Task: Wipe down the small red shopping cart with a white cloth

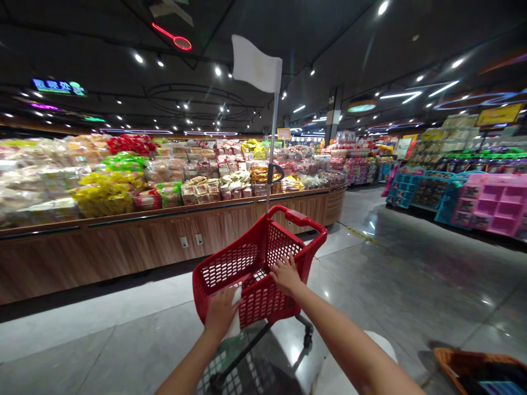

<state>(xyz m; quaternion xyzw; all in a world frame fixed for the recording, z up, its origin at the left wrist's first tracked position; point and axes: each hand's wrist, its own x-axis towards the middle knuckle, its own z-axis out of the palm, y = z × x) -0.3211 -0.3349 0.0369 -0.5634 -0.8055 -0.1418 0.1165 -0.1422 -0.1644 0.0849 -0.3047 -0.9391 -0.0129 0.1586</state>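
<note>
A small red shopping cart with a mesh basket stands in front of me on the shiny grey floor. A thin pole with a white flag rises from its front. My left hand grips the cart's near rim, with a white cloth or paper pressed under the fingers. My right hand is closed over the rim further right, fingers curled into the basket. The basket looks empty as far as I can see.
A long wooden display counter piled with packaged snacks runs along the left. Pink and blue crate racks stand at the right. An orange basket sits low at the right corner. Open floor lies ahead to the right.
</note>
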